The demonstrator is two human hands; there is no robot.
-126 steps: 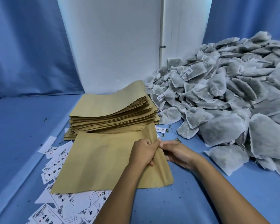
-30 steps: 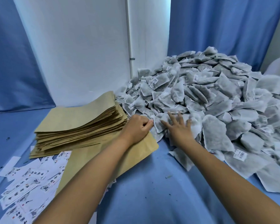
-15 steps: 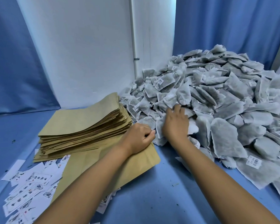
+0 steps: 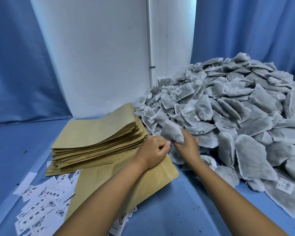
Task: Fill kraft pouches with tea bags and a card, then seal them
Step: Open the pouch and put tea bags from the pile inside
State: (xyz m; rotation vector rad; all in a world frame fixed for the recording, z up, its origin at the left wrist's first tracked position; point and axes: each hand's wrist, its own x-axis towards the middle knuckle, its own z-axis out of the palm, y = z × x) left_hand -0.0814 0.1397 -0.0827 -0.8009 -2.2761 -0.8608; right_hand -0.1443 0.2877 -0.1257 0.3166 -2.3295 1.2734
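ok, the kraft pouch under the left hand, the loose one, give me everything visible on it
The loose pouch is flat, plain tan kraft paper, unprinted, with a faint crease across it. It lies on the blue table at an angle, its far end by the tea bag heap. The left hand grips its top edge at the mouth; whether the mouth is open cannot be seen. It overlaps scattered printed cards and sits against the pouch stack. The left forearm hides much of it.

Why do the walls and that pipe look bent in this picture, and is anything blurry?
Head view: the wide-angle lens bows the white wall and pipe and leans the blue curtains outward. Light is soft and bluish, without glare. The right hand gripping a tea bag is slightly smeared; the left hand on the kraft pouch is sharper.
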